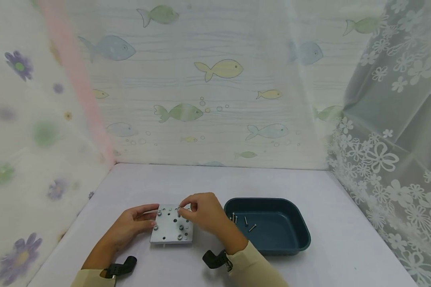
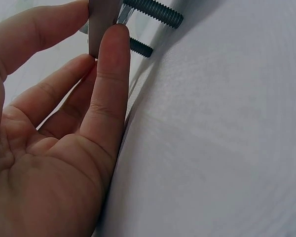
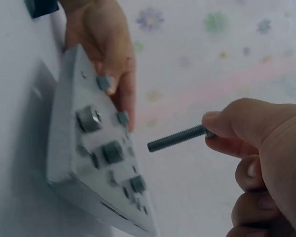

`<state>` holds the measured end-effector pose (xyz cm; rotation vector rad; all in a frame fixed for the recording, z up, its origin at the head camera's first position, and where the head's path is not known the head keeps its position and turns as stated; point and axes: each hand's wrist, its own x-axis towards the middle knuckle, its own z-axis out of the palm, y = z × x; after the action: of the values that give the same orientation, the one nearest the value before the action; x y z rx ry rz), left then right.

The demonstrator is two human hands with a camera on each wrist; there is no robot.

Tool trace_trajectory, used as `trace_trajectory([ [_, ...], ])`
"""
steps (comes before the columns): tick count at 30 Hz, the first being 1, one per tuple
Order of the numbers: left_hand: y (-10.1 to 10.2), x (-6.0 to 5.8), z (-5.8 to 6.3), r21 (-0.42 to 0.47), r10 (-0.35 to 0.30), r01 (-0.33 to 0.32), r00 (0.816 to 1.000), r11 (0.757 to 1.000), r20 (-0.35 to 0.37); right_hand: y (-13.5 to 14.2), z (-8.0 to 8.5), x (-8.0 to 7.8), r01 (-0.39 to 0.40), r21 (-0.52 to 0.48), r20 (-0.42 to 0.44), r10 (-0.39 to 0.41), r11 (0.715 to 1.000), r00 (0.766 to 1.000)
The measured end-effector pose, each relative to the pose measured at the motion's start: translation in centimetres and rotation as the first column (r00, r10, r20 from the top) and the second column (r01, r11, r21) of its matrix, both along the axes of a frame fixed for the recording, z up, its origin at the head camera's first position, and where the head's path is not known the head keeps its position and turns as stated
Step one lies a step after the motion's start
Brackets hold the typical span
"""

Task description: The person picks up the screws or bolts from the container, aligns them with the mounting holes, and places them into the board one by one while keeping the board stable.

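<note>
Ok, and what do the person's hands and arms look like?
The left hand and right hand wear no gloves; no rings show. The left sleeve and right sleeve are pale beige, and a black strapped-on device sits at each wrist.

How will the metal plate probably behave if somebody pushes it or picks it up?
The metal plate looks thick and silvery, so it should stay stiff and may feel heavy for its size. If pushed, it might scrape or rock, because threaded bolt ends stick out underneath.
</note>
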<state>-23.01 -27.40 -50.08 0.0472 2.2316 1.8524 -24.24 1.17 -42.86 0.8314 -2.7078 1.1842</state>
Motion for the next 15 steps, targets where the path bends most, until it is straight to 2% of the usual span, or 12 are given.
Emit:
trace_trajectory([
  [7, -0.1, 0.1, 0.1, 0.0, -0.003, 0.003, 1.0, 1.0, -0.003, -1.4, -0.7, 0.5, 0.042, 0.049, 0.02, -0.043, 0.998, 0.999],
  [15, -0.1, 0.0, 0.0, -0.011, -0.004, 0.004, 1.0, 1.0, 0.003, -2.0, -1.5, 0.9, 0.098, 0.055, -0.007, -0.098, 0.994, 0.995],
])
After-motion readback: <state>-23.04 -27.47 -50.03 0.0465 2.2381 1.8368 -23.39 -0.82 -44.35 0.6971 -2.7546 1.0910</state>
